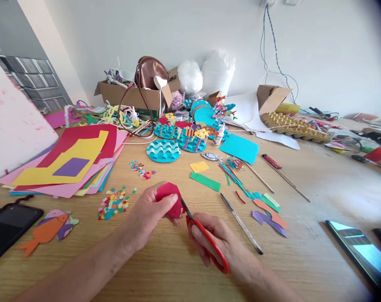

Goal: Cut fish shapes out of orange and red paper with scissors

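A piece of red paper [172, 200] is pinched in my left hand [155, 205], thumb on top. My right hand [214, 235] grips red-handled scissors [214, 247], whose dark blades meet the paper's right edge. To the left of my hands lies a pile of coloured paper dots [113, 203]. Cut paper fish [47, 228], an orange one uppermost, overlap farther left. Ahead of my hands are a green paper strip [205, 181] and a small yellow paper piece [199, 166]. A pen [241, 223] lies beside my right hand.
Coloured paper sheets [67, 159] are stacked at left. Blue wavy discs [163, 151] bearing paper fish stand mid-table, near a glue bottle [218, 136]. Paper scraps [270, 214], wooden sticks [286, 178] and a phone [357, 251] lie right. A cardboard box [130, 96] stands behind.
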`<state>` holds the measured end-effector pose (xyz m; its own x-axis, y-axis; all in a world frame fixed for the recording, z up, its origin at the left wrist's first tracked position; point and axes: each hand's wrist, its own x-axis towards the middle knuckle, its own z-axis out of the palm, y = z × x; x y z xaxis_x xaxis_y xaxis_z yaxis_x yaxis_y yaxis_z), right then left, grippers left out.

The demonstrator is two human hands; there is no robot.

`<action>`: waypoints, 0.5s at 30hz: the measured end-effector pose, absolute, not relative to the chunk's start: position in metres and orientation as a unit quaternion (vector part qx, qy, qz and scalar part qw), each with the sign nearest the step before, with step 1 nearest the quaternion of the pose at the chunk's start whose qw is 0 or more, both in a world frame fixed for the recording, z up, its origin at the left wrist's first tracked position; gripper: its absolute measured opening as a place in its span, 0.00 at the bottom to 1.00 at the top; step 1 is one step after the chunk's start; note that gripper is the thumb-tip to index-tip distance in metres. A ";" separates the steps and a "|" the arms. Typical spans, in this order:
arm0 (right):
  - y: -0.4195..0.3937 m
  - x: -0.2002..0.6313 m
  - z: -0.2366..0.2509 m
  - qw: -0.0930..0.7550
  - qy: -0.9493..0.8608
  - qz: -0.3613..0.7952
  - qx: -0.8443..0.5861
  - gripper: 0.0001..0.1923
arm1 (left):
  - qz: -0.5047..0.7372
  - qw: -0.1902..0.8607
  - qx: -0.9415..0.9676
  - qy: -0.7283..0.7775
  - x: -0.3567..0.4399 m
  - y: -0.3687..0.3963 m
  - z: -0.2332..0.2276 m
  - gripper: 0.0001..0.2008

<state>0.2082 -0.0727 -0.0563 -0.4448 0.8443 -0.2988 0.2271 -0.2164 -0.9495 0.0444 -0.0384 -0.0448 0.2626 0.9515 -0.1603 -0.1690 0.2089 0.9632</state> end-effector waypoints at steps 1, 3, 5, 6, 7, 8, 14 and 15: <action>-0.073 0.208 -0.057 0.247 -0.577 0.625 -0.463 0.23 | 0.430 0.651 0.457 0.427 0.044 -0.038 -0.045 0.07; -0.073 0.209 -0.058 0.249 -0.580 0.624 -0.460 0.23 | 0.427 0.653 0.459 0.425 0.043 -0.038 -0.047 0.07; -0.073 0.209 -0.059 0.249 -0.584 0.622 -0.457 0.23 | 0.426 0.655 0.460 0.423 0.043 -0.038 -0.047 0.06; -0.073 0.210 -0.059 0.249 -0.587 0.621 -0.456 0.23 | 0.427 0.655 0.460 0.422 0.043 -0.038 -0.047 0.06; -0.073 0.210 -0.059 0.248 -0.590 0.618 -0.456 0.23 | 0.427 0.655 0.459 0.422 0.043 -0.038 -0.047 0.06; -0.073 0.210 -0.059 0.247 -0.592 0.617 -0.456 0.23 | 0.428 0.654 0.459 0.422 0.043 -0.038 -0.046 0.06; -0.075 0.211 -0.059 0.246 -0.597 0.609 -0.461 0.24 | 0.426 0.653 0.462 0.423 0.043 -0.038 -0.045 0.07; -0.074 0.211 -0.060 0.246 -0.598 0.607 -0.462 0.24 | 0.424 0.653 0.465 0.421 0.043 -0.038 -0.045 0.07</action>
<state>0.2114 -0.0745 -0.0595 -0.4522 0.8513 -0.2662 0.2533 -0.1636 -0.9535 0.0430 -0.0378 -0.0455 0.2861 0.9454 -0.1559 -0.1610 0.2078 0.9648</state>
